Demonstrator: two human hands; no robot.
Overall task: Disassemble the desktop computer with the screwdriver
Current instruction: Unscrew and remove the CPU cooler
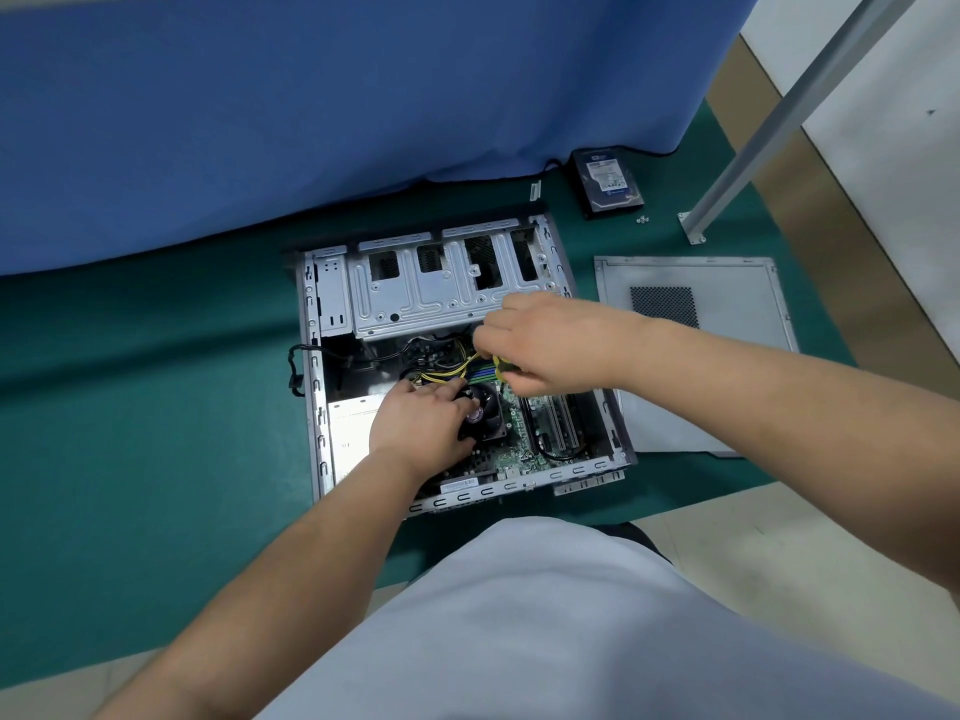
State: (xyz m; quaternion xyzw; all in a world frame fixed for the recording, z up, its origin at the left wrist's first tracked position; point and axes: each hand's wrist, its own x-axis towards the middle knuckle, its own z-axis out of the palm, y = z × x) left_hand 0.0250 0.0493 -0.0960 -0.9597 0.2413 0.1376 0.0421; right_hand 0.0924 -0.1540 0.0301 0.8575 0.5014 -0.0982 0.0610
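Partway: I saw the side panel (727, 366) and hard drive (608, 181) already off, beside the computer case (332, 283) on the green mat. My right grip (550, 345) curled round the screwdriver (503, 367); my left grip (421, 423) rested on the still-mounted cooler fan (485, 410).

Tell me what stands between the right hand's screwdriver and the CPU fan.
Yellow and black cables run just beside the screwdriver that the right hand grips. The left hand rests on the CPU fan, covering its left side. The screwdriver's tip is hidden.
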